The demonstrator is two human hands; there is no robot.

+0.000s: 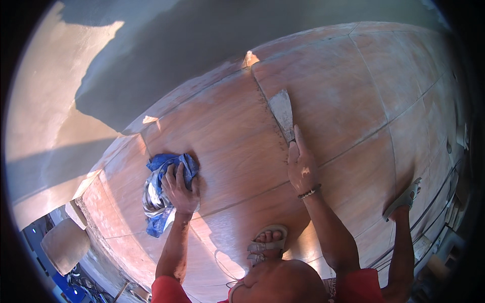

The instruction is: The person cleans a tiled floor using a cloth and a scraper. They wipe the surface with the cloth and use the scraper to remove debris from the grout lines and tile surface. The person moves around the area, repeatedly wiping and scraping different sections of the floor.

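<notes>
My left hand (180, 190) presses a crumpled blue and white cloth (160, 166) against the reddish tiled floor, its fingers curled over the bundle. In my right hand (303, 164) is a putty knife (282, 112) with a flat, pale-smeared blade. Its handle is mostly covered by my palm, and one finger stretches along it. The blade lies along the grout joint (262, 96) between two large tiles, where dark crumbs or smears line the gap.
A plastered wall (151, 55) with sunlight and shadow borders the tiles. Small tile spacers (150, 119) stand at the skirting. Cables (434, 202) run along the right. My sandalled feet (268, 243) rest on the tiles. A rounded brownish object (65, 246) stands at lower left.
</notes>
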